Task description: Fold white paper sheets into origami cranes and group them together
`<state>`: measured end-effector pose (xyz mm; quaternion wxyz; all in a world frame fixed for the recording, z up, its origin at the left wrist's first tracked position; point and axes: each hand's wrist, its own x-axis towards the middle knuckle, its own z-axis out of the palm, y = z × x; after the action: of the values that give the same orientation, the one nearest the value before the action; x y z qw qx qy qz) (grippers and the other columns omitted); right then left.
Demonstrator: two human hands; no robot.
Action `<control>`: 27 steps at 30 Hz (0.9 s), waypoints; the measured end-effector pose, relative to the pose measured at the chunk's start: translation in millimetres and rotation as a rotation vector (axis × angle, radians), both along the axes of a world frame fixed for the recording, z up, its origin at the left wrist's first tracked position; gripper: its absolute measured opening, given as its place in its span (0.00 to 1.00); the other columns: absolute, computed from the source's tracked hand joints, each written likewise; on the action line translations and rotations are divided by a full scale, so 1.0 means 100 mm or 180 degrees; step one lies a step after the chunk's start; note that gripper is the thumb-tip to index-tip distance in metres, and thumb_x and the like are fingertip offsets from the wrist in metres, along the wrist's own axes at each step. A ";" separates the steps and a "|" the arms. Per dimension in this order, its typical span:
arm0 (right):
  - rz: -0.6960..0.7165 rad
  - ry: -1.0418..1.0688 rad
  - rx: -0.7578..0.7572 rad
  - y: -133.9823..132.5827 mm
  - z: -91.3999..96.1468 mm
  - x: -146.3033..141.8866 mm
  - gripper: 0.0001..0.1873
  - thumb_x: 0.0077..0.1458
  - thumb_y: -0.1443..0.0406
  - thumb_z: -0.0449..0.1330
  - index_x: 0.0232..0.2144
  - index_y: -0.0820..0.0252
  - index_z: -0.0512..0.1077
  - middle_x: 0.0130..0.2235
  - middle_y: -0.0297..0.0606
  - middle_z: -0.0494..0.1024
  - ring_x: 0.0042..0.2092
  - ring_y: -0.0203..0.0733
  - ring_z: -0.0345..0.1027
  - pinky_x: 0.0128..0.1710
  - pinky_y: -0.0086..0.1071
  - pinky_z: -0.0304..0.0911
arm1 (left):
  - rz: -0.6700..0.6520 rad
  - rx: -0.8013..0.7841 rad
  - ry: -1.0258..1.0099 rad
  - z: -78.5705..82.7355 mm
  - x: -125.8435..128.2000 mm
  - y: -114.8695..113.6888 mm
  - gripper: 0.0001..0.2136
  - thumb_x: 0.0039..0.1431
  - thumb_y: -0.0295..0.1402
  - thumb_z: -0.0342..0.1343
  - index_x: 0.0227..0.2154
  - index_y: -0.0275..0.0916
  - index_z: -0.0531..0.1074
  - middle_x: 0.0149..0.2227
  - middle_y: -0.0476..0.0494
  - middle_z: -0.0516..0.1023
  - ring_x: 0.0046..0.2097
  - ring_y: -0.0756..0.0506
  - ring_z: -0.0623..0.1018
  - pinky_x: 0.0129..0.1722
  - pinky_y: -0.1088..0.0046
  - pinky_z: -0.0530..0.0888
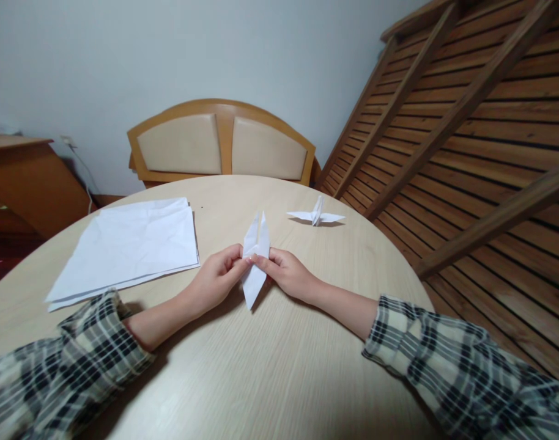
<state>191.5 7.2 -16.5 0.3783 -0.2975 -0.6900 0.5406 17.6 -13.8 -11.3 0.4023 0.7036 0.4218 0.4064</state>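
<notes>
A folded white origami paper [254,287], long and pointed, is held over the middle of the table between both hands. Its far end splits into two narrow points, and its near end comes to a single tip. My left hand [218,278] grips the left edge, thumb on top and fingers curled behind. From the right, my right hand [288,273] pinches the paper in the same way. Both thumbs meet near the paper's centre; the fingers underneath are partly hidden. Beyond my right hand stands a finished white origami crane [317,212] with wings spread.
A stack of white paper sheets [133,238] lies on the left of the round wooden table [270,379]. Behind the table is a padded headboard [224,140]. Wooden slats [467,140] lean at the right, and a brown desk [32,177] stands at the left.
</notes>
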 end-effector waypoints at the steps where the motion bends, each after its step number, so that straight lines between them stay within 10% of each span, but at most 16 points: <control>1: 0.0003 -0.0007 -0.0017 0.00 0.00 0.00 0.23 0.55 0.46 0.58 0.28 0.61 0.67 0.26 0.31 0.66 0.28 0.32 0.59 0.29 0.29 0.57 | -0.0016 -0.0008 -0.0011 0.00 0.00 0.00 0.14 0.61 0.44 0.50 0.28 0.38 0.66 0.24 0.53 0.63 0.26 0.50 0.64 0.26 0.75 0.62; 27: -0.0126 -0.0061 -0.0510 0.18 -0.02 -0.02 0.29 0.55 0.41 0.53 0.21 0.60 0.63 0.16 0.27 0.62 0.17 0.28 0.53 0.15 0.25 0.46 | -0.0419 -0.0422 -0.0248 -0.01 0.00 0.11 0.14 0.61 0.44 0.51 0.31 0.37 0.69 0.28 0.48 0.73 0.31 0.47 0.72 0.31 0.72 0.67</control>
<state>189.8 25.7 -18.4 0.3573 -0.3456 -0.6421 0.5835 17.1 -3.2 -12.0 0.4899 0.6853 0.3847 0.3773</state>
